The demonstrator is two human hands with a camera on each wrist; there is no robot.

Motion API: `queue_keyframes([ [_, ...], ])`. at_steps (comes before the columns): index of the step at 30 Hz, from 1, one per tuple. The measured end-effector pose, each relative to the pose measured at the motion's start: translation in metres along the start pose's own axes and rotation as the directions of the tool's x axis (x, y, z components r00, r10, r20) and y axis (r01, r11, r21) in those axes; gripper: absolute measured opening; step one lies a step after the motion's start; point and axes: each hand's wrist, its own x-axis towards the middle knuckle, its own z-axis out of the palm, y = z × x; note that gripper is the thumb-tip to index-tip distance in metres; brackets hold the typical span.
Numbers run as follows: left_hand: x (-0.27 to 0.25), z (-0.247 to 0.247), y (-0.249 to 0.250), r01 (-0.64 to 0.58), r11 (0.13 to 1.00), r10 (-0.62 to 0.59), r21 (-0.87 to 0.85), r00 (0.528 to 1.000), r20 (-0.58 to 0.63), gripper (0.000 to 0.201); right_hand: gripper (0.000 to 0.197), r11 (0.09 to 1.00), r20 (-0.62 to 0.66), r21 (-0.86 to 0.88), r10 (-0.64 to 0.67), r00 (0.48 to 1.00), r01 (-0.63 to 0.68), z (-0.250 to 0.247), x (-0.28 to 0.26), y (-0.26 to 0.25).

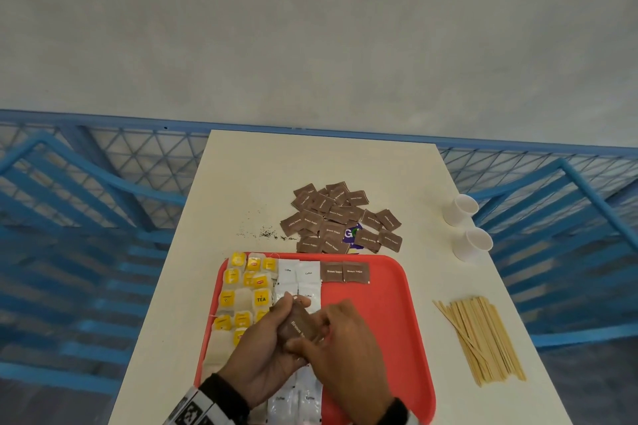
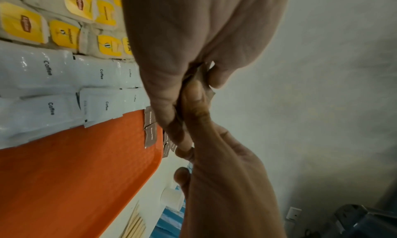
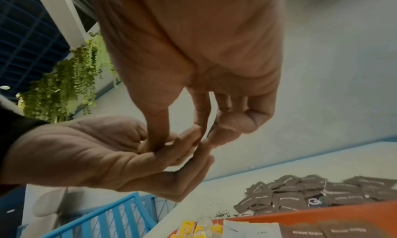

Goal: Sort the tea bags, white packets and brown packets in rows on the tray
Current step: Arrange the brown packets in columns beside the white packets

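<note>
At the left of the red tray, tea bags with yellow tags lie in rows, then glossy white packets printed "Coffee". At lower centre of the head view, the left hand and right hand both pinch one matte brown packet, its long axis slanting from upper left to lower right. The wrist views show it only edge-on between fingertips. Two brown packets on the tray sit at upper right; a loose brown pile lies beyond.
</note>
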Motion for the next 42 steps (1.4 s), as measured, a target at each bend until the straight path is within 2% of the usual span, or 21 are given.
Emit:
queue_keyframes([
  [2,-0.001,0.002,0.000,0.004,1.000,-0.003,-0.020,1.000,0.014,0.032,0.029,0.999,-0.043,0.051,0.001,0.999,0.001,-0.001,0.000,0.001],
  [5,-0.003,0.004,0.001,-0.017,1.000,0.017,-0.023,1.000,0.023,0.026,0.031,0.991,-0.092,0.133,0.008,0.996,0.004,-0.007,0.000,0.005],
  [7,-0.003,0.004,0.001,-0.045,0.999,0.044,0.025,0.999,0.026,0.025,0.029,0.981,-0.073,0.190,0.035,0.997,-0.021,-0.009,0.004,0.009],
  [10,-0.002,0.003,-0.001,-0.068,0.996,0.066,0.057,0.997,0.042,0.025,0.022,0.982,-0.019,0.188,0.029,0.999,-0.025,-0.010,0.006,0.013],
  [13,0.000,0.001,-0.001,-0.086,0.989,0.084,0.123,0.996,0.020,0.025,0.026,0.983,-0.044,0.186,0.007,0.999,0.002,-0.011,0.006,0.013],
  [15,0.001,-0.003,0.000,-0.141,0.939,0.142,0.313,0.990,0.017,0.027,0.028,0.980,-0.075,0.193,-0.030,0.997,0.044,-0.018,0.010,0.014],
  [17,-0.001,-0.006,0.003,-0.188,0.838,0.182,0.512,0.981,0.062,0.033,0.021,0.967,-0.033,0.244,-0.067,0.997,0.073,-0.030,0.017,0.016],
  [20,-0.004,-0.012,0.009,-0.239,0.727,0.191,0.644,0.971,0.144,0.044,0.016,0.931,0.104,0.360,-0.104,0.989,0.060,-0.047,0.025,0.017],
  [22,-0.005,-0.014,0.014,-0.250,0.689,0.186,0.680,0.968,0.167,0.052,0.015,0.920,0.119,0.388,-0.113,0.986,0.059,-0.053,0.030,0.018],
  [25,-0.007,-0.011,0.018,-0.245,0.733,0.190,0.635,0.969,0.156,0.051,0.012,0.885,0.104,0.466,-0.064,0.993,0.008,-0.061,0.032,0.017],
  [28,-0.009,-0.003,0.014,-0.143,0.884,0.117,0.445,0.989,0.086,0.049,0.011,0.844,0.170,0.536,-0.087,0.982,-0.019,-0.059,0.027,0.007],
  [30,-0.009,-0.001,0.011,-0.065,0.956,0.043,0.286,0.995,0.085,0.054,0.010,0.842,0.148,0.539,-0.076,0.986,-0.016,-0.052,0.023,0.001],
  [32,-0.008,-0.002,0.009,-0.082,0.954,0.051,0.289,0.992,0.112,0.041,0.013,0.878,0.069,0.479,-0.031,0.997,-0.006,-0.046,0.024,0.000],
  [34,-0.005,-0.004,0.008,-0.132,0.913,0.097,0.385,0.989,0.111,0.026,0.016,0.905,-0.002,0.424,-0.002,1.000,0.003,-0.045,0.025,0.002],
  [36,-0.002,-0.004,0.007,-0.191,0.858,0.169,0.477,0.982,0.088,0.029,0.016,0.900,-0.049,0.437,0.010,0.999,0.013,-0.044,0.024,0.006],
  [39,-0.001,-0.003,0.006,-0.254,0.803,0.263,0.539,0.963,0.063,0.031,0.012,0.840,0.020,0.541,0.035,0.999,-0.040,-0.041,0.019,0.009],
  [42,0.000,-0.002,0.006,-0.225,0.832,0.238,0.507,0.970,0.040,0.028,0.010,0.773,0.044,0.630,0.068,0.997,-0.080,-0.036,0.013,0.011],
])
